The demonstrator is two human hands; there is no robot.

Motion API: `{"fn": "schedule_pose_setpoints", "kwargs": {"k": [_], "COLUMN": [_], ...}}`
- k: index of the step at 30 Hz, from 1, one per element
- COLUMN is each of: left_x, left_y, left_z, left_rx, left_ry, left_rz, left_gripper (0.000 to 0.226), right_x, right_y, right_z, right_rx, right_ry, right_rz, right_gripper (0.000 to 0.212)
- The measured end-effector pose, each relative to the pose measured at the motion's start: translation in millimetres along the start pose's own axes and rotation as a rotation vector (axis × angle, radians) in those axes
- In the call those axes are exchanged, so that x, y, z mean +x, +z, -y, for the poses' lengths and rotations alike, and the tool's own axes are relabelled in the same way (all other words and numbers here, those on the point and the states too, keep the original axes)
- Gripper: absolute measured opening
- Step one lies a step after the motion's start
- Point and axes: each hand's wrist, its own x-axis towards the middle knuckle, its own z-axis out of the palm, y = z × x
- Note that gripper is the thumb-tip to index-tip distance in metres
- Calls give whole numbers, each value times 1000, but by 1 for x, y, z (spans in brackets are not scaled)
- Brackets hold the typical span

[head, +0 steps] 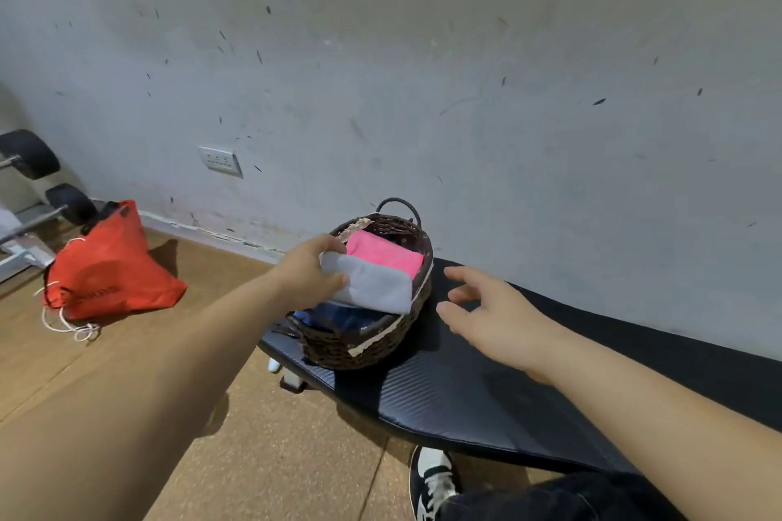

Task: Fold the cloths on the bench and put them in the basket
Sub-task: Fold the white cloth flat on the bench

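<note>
The grey cloth [372, 286], folded into a flat oblong, lies across the mouth of the basket [364, 347], which stands at the left end of the worktop [465, 393].

At the far left, gym equipment [29, 154] with black round ends stands by the wall [423, 55]. Near it, a red drawstring bag [110, 271] slumps on the wooden floor [275, 457], its white cord [72, 326] trailing in front. A wall socket [221, 161] sits low on the wall above and to the right of the bag.

The left hand [307, 271] reaches in from the lower left and grips the left edge of the grey cloth, thumb on one face and fingers curled on the other. Whether the cloth's weight is on the basket or on the hand cannot be told. Behind the grey cloth a folded pink cloth [387, 252] lies inside the basket, and under the grey cloth's near edge a dark blue cloth [338, 319] shows against the basket's front wall. The basket is dark woven wicker with a pale trim along its rim and a looped handle [397, 203] at the back.

Just to the right of the basket, the right hand [495, 313] hangs above the black padded worktop, fingers spread and loose, grasping nothing and apart from the basket. At the bottom, below the worktop's edge, a black and white shoe [431, 478] rests on the floor.
</note>
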Motion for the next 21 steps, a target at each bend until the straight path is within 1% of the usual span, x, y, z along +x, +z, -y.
{"fn": "schedule_pose_setpoints", "kwargs": {"k": [2,4,5,6,7,8,9,10,12,14,17,21], "left_x": [10,18,21,22,24,25,26,25,22,20,17,19], "left_y": [10,19,22,25,29,34,40,46,56,60,63,70], "left_z": [3,3,2,-1,-6,-12,-17,-21,-23,-19,-15,-17], "left_rx": [187,396,544,719,873,958,969,939,880,907,972,1002], "left_ry": [-22,-57,-55,-23,50,156,252,308,332,326,342,309], "left_rz": [5,-12,-37,-71,-104,-115,-83,-16,132,236,288,291], "left_gripper": [34,38,40,43,47,52,58,65,74,83,94,94], "right_x": [2,3,4,5,7,8,9,10,12,14,15,13], "right_y": [-1,-2,-3,-4,-4,-4,-4,-4,-4,-3,0,3], "right_z": [-6,-9,-10,-10,-10,-10,-9,-9,-10,-10,-13,-13], "right_rx": [-27,-50,-60,-67,-70,-72,-72,-73,-82,-99,-121,-126], "right_ry": [30,50,60,62,63,61,57,51,44,45,64,75], "right_rz": [1,10,12,11,10,6,4,2,3,13,27,41], "right_gripper": [38,50,54,55,55,54,53,52,51,52,53,51]}}
